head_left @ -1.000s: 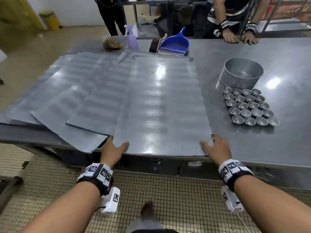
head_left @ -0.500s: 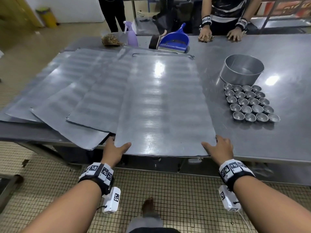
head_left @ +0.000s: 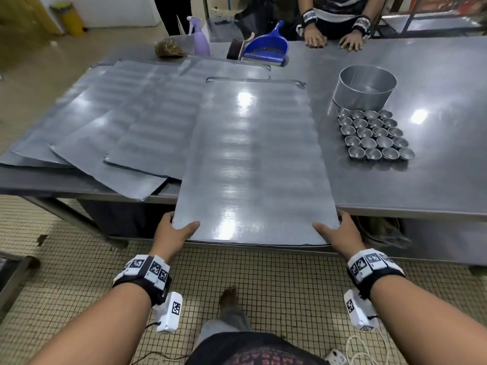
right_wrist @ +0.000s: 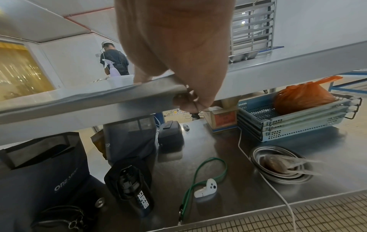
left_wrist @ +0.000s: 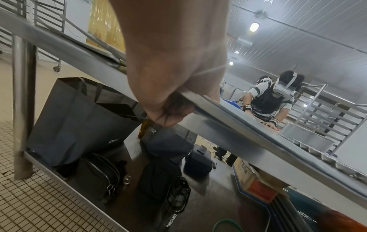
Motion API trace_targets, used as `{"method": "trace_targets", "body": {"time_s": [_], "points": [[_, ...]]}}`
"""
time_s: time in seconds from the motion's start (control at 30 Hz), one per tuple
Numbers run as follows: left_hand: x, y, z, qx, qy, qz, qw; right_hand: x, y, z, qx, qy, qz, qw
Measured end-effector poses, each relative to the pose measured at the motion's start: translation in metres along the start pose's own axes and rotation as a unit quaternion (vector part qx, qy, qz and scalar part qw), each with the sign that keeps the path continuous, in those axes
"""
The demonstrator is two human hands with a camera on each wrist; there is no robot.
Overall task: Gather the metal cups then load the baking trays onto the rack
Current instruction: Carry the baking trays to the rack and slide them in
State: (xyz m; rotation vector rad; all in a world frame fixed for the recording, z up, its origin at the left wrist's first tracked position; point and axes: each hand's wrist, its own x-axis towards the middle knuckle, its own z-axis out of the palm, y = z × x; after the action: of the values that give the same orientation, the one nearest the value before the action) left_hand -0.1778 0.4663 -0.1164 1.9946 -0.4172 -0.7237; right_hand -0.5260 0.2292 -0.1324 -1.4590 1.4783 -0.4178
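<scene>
Head view: top baking tray lying on the surface, near short edge pulled out past the surface edge, toward the body.
Left hand: grasping the near left corner of the tray, thumb on top, fingers curled under the edge.
Right hand: grasping the near right corner in the same manner, thumb above, fingers hooked below.
Long axis: running straight away from the body, far end with a raised lip resting on the surface near the blue dustpan.
Key relation: both hands on the same short edge, equally near; all the length of the tray lying ahead of the hands, so the far end probably drops or drags if lifted without more pull back.
Other trays: fanned out to the left, partly under the held one, some corners over the surface edge.
Metal cups: set in tight rows right of the tray, just in front of the round tin, apart from the tray edge.
Rack: slatted frame visible only in the wrist views, well apart from the surface; exact side not clear.
Stage, as judgement: cups appearing gathered, first tray being taken off for loading.
Risk: thin sheet possibly flexing; the tray below possibly sliding along with it.
</scene>
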Motion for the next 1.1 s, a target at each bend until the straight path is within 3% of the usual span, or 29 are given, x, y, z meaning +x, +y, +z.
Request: {"method": "trace_targets", "body": {"time_s": [0.3, 0.47, 0.63, 1.1], "points": [[-0.02, -0.017, -0.03, 0.057, -0.146, -0.058, 0.986, -0.025, 0.026, -0.022, 0.055, -0.127, 0.004, 0.99], [-0.031, -0.02, -0.038, 0.1, -0.179, -0.053, 0.977, -0.04, 0.028, -0.03, 0.065, -0.145, -0.018, 0.987], [-0.022, -0.005, -0.04, 0.162, -0.212, -0.041, 0.963, -0.033, 0.028, -0.029, 0.05, -0.121, -0.001, 0.991], [0.028, 0.017, -0.002, 0.119, -0.083, 0.003, 0.989, 0.007, 0.005, -0.017, 0.033, -0.028, 0.027, 0.999]]}}
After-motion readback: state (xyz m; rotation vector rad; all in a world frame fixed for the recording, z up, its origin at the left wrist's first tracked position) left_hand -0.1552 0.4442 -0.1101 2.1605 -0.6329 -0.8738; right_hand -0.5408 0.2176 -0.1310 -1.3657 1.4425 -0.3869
